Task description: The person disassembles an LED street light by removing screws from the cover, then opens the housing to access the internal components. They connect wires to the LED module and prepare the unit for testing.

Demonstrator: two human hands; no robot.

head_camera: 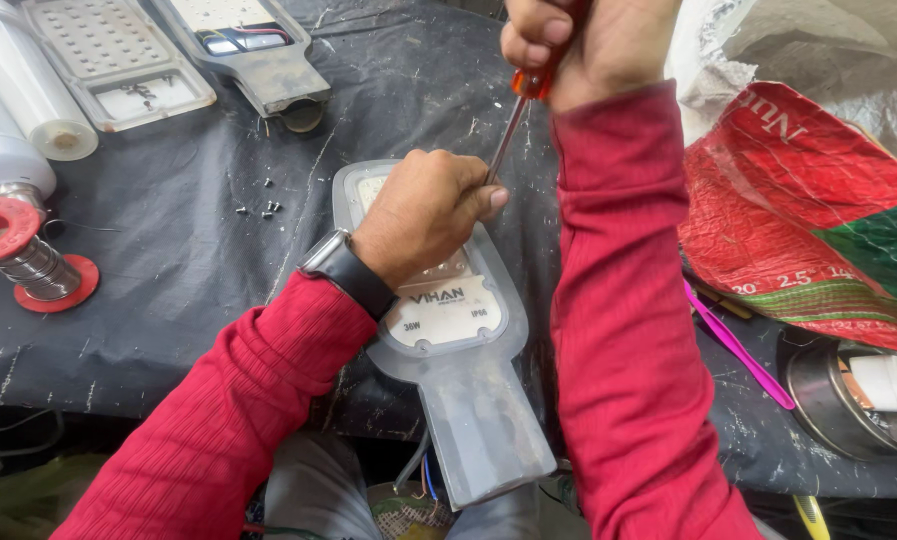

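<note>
A grey street-light housing (458, 340) lies lengthwise on the dark cloth-covered bench (188, 270), its narrow end hanging over the near edge. My left hand (423, 215) rests on its upper part, fingers pinching the shaft of a screwdriver (513, 115). My right hand (578, 45), raised above it, grips the orange handle. The screwdriver slants down to the housing, its tip hidden behind my left fingers. Both arms are in red sleeves, and a dark watch sits on my left wrist.
Several small loose screws (263, 207) lie left of the housing. Two more lamp housings (183, 50) and white tubes (23, 85) sit at the back left, a red solder spool (23, 255) at the left. A red woven sack (808, 220), pink tweezers (738, 345) and a metal bowl (853, 395) are at the right.
</note>
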